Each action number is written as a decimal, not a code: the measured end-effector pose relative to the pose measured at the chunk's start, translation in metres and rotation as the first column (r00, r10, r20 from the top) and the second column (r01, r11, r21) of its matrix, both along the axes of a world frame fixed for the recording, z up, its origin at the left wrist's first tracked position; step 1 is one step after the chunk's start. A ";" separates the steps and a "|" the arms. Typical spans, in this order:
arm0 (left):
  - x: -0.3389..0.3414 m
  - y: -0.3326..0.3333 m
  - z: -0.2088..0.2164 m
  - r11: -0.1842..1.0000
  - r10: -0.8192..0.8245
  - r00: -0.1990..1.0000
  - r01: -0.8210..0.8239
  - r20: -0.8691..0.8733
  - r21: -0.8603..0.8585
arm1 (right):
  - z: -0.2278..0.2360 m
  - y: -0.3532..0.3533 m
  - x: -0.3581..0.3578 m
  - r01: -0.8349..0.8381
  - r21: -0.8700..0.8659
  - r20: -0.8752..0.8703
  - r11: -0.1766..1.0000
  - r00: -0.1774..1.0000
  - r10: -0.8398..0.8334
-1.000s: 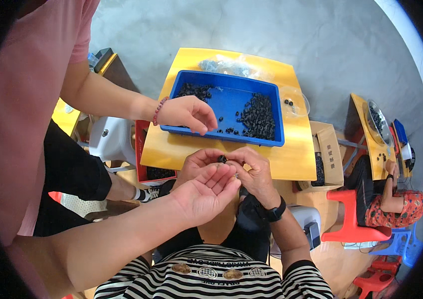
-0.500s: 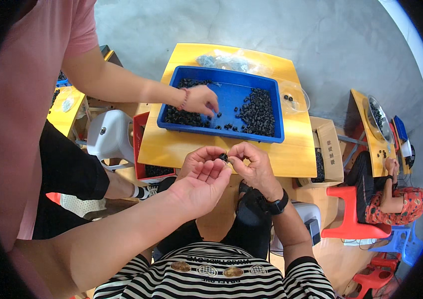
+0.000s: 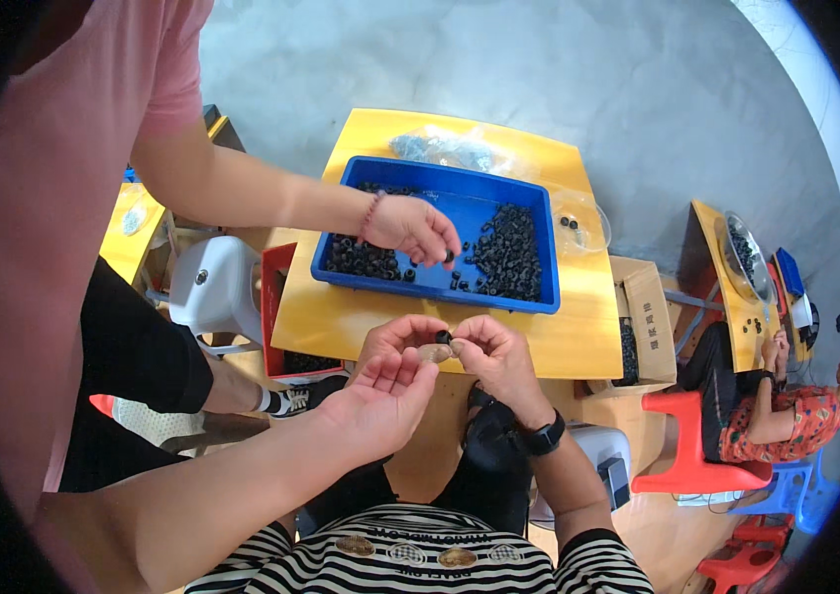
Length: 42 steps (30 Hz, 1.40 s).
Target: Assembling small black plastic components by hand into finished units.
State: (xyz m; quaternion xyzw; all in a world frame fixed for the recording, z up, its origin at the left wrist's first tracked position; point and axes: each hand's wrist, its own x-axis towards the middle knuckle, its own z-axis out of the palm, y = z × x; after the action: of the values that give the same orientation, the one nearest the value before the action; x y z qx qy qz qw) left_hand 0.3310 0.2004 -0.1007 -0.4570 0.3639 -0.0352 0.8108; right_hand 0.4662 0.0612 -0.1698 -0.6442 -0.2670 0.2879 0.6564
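My left hand (image 3: 392, 338) and my right hand (image 3: 501, 364) meet just in front of the table's near edge. Between their fingertips is a small black ring-shaped part (image 3: 443, 338), which both pinch. A co-worker's open hand (image 3: 377, 404), palm up, covers much of my left hand and its wrist. The same co-worker's other hand (image 3: 410, 230) pinches a black part (image 3: 449, 256) over the blue tray (image 3: 440, 303). In the tray lie loose black parts (image 3: 511, 252), heaped at the right and left.
Behind the tray, a clear plastic bag of grey-blue pieces (image 3: 445, 150) lies on the yellow table (image 3: 341, 337). A clear round dish (image 3: 593, 223) sits right of it. Boxes of black parts flank the table: a red crate (image 3: 276, 297) and a cardboard box (image 3: 646, 322). Another person sits far right.
The co-worker's hand over the tray has moved right and up, now with a black part in its fingers. Their palm-up hand has shifted slightly left. My hands still hold the black part.
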 end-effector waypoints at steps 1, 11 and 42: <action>0.000 -0.001 -0.002 0.999 0.006 0.996 -0.009 0.084 0.039 | 0.001 -0.001 0.001 -0.005 -0.014 0.003 1.000 1.000 0.005; 0.003 0.005 0.006 0.999 0.025 0.999 -0.024 0.042 -0.037 | 0.004 0.009 -0.001 0.027 0.019 0.402 0.999 0.915 -0.033; 0.032 0.026 0.047 -0.073 0.015 1.000 0.007 0.006 -0.997 | 0.004 0.014 0.004 -0.006 0.063 0.516 0.998 0.856 -0.027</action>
State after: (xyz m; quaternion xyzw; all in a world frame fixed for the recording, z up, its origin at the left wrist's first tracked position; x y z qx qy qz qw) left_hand 0.3628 0.2267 -0.0541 -0.9059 0.2144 -0.2915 0.2201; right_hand 0.4700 0.0755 -0.1661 -0.6783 -0.4386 0.0924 0.5822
